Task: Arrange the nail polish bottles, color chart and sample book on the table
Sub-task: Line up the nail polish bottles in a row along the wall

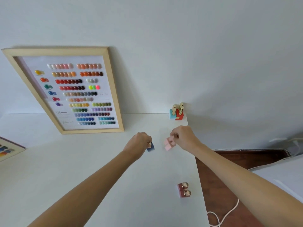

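My left hand (139,142) is closed on a dark blue nail polish bottle (150,147), held just above the white table (82,177). My right hand (183,136) grips two pale pink bottles (168,144) by their caps. A light blue bottle (172,114) and a red bottle (179,115) with gold caps stand at the table's far right corner. Two dark red bottles (184,190) stand near the right edge, close to me. The framed color chart (78,94) leans on the wall at the back left. The sample book (8,150) shows partly at the left edge.
The table's right edge runs diagonally past my right arm, with brown wooden floor (229,177) below it. A white cord (226,213) lies on the floor. A white surface (282,174) sits at the far right. The wall (196,54) behind is plain white.
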Demonstrator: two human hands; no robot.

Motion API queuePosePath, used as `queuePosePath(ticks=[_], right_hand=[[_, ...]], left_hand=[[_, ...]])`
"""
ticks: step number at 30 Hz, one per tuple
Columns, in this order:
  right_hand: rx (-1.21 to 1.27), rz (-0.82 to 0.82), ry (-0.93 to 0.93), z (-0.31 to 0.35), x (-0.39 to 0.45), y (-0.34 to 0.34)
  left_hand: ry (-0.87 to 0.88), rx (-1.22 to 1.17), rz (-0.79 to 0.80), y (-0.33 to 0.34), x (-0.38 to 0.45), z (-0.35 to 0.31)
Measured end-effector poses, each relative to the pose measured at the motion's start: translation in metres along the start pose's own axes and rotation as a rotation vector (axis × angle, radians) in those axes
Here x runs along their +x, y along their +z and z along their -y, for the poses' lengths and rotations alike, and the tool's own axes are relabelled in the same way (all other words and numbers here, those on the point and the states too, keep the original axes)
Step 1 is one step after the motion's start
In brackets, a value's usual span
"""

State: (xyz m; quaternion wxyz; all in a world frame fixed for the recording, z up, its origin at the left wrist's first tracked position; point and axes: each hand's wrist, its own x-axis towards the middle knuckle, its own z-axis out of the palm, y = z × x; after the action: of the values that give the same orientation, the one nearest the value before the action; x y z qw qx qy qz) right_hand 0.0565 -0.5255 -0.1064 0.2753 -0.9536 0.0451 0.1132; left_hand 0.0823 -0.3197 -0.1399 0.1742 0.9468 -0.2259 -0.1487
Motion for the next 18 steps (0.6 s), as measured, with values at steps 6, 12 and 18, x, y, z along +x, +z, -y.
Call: queuePosePath(ticks=[6,12,18], right_hand=[[0.027,-0.032,0.029,0.005,0.061,-0.011],[-0.031,-0.002,0.045,0.007,0.107,-0.005],[-0.053,-0.049,-0.021,-0.005,0.122,0.008]], left_hand=[[0.043,0.038,-0.007,-0.014,0.065,0.004],[0.044,0.056,0.029,-0.017,0.11,0.012],[0.031,0.054,0.042,-0.008,0.128,0.019]])
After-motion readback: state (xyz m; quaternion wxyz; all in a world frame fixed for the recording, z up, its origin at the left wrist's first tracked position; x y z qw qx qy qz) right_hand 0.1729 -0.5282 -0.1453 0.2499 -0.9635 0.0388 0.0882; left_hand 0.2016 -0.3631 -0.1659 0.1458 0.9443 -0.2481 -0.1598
